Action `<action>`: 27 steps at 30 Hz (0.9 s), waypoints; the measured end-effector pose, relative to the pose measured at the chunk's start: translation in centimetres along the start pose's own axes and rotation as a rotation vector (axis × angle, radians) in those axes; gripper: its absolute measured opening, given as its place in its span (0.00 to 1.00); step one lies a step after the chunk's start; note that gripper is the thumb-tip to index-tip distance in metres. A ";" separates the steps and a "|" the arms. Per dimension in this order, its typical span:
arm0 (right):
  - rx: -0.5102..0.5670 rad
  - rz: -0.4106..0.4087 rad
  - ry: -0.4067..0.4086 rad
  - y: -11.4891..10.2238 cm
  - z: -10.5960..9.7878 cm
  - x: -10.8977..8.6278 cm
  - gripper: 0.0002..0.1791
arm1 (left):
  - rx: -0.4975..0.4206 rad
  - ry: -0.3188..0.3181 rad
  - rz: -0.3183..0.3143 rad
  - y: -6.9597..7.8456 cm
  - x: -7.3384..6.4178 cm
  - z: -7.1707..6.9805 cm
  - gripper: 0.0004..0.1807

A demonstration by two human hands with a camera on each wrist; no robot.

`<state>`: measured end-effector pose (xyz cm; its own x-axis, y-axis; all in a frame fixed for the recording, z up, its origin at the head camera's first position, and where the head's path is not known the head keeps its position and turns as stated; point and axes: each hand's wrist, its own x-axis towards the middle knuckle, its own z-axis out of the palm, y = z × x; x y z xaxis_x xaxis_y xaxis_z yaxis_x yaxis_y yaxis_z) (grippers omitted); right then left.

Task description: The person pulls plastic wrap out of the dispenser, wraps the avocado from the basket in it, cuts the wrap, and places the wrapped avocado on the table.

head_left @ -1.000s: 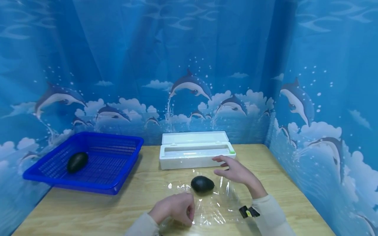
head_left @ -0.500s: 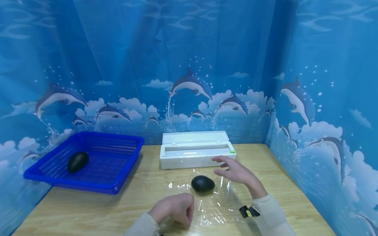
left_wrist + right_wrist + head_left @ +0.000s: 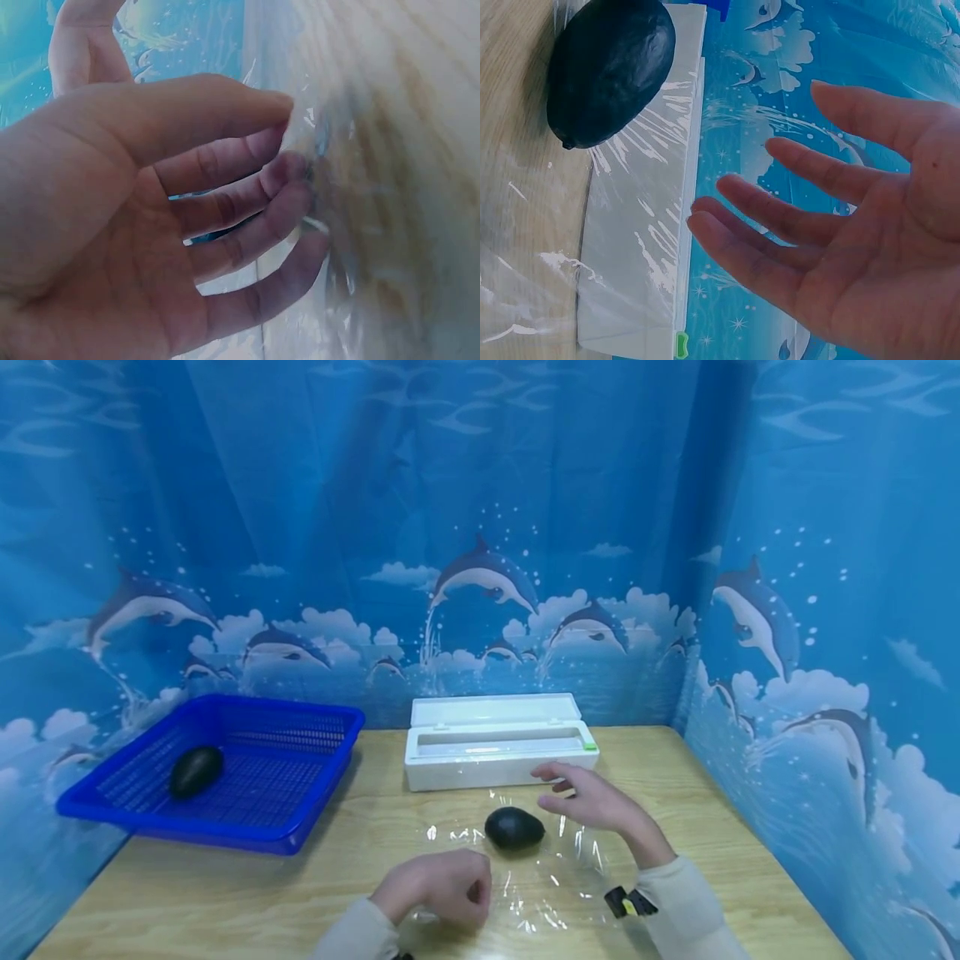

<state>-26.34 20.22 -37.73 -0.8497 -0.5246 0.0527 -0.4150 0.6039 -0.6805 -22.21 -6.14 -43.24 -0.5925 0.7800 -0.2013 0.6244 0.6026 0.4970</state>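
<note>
A dark avocado (image 3: 514, 828) lies on a sheet of clear plastic wrap (image 3: 551, 902) spread over the table. Just in front of it, at the sheet's near left part, my left hand (image 3: 442, 885) has its fingers curled. In the left wrist view, its thumb and index fingertips (image 3: 279, 105) meet with shiny film at them, seemingly pinching the wrap. My right hand (image 3: 588, 797) hovers right of the avocado, fingers loosely bent and apart, holding nothing. Behind stands the white wrap dispenser box (image 3: 480, 772), its lid raised and a green slider at its right end.
A blue plastic basket (image 3: 288, 837) stands at the table's left, with another dark avocado (image 3: 197, 772) inside. A dolphin-print curtain (image 3: 480, 460) closes off the back and sides. A black wrist strap (image 3: 628, 902) is on my right arm.
My right hand has shifted slightly to the left and down. My left hand has moved only slightly to the left. The avocado, box and basket stay in place.
</note>
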 end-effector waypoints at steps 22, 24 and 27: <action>-0.107 -0.045 -0.327 -2.6 4.5 0.4 0.19 | -0.130 0.059 -0.096 -0.3 -0.7 -1.1 0.10; -0.111 -0.047 -0.315 -2.8 4.1 0.3 0.19 | -0.111 0.045 -0.127 -0.1 -0.5 -0.6 0.12; -0.121 -0.064 -0.302 -2.8 3.7 0.2 0.20 | -0.055 0.043 -0.120 -0.1 -0.3 0.0 0.09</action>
<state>-24.14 16.21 -38.52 -0.6935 -0.7070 -0.1385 -0.5156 0.6213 -0.5900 -22.08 -6.44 -43.21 -0.6836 0.6939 -0.2261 0.5194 0.6802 0.5173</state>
